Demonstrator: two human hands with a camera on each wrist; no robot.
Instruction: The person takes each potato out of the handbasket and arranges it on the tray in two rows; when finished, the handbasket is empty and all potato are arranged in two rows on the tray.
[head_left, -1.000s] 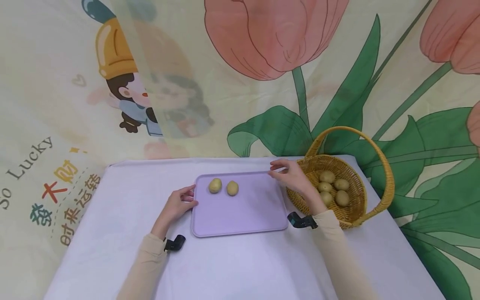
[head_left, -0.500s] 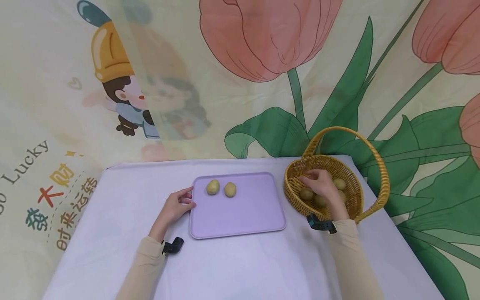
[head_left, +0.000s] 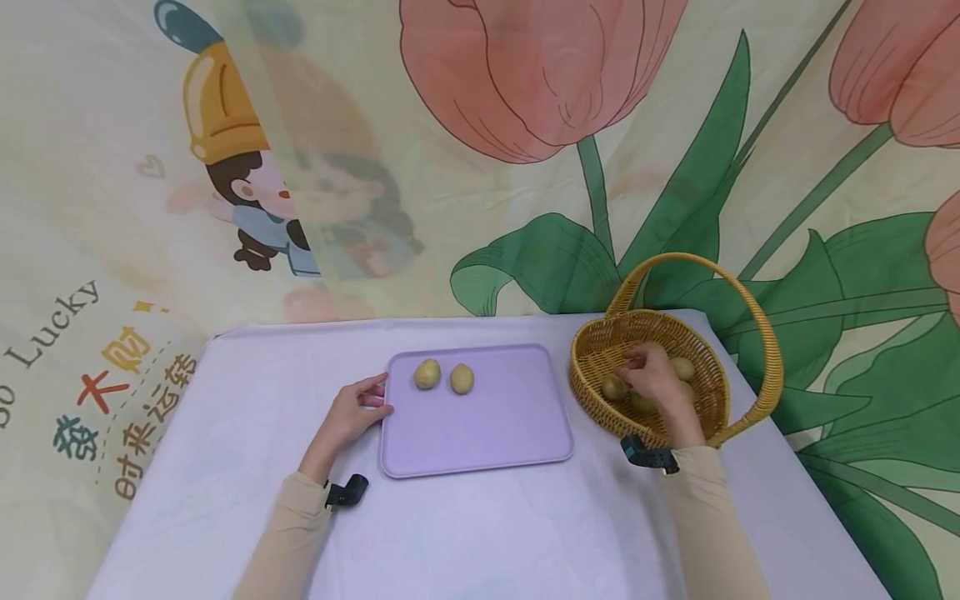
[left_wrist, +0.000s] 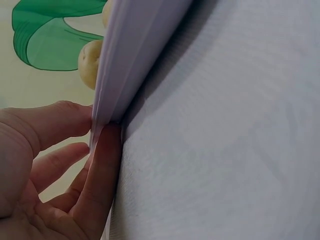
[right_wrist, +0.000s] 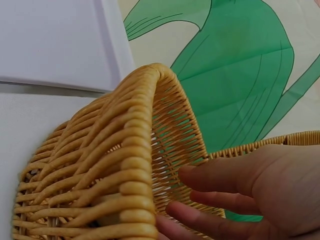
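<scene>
In the head view, a light purple tray (head_left: 480, 429) lies on the table with two potatoes (head_left: 445, 377) near its far left corner. My left hand (head_left: 348, 417) pinches the tray's left edge. The left wrist view shows the thumb (left_wrist: 75, 120) at the rim and a finger (left_wrist: 105, 165) low against its side. My right hand (head_left: 660, 383) is inside the wicker basket (head_left: 592, 410), above several potatoes (head_left: 615, 387) that it partly covers. Its fingers (right_wrist: 200, 215) are spread and loosely bent in the right wrist view, and nothing shows between them.
The basket's tall arched handle (head_left: 765, 333) rises at the right. White cloth (head_left: 450, 533) covers the table. A printed curtain (head_left: 375, 167) with tulips hangs right behind the table's far edge.
My right hand has moved right, from the tray's far right corner into the basket, then slightly further right. My left hand stays at the tray's left edge, and the two potatoes there have not moved.
</scene>
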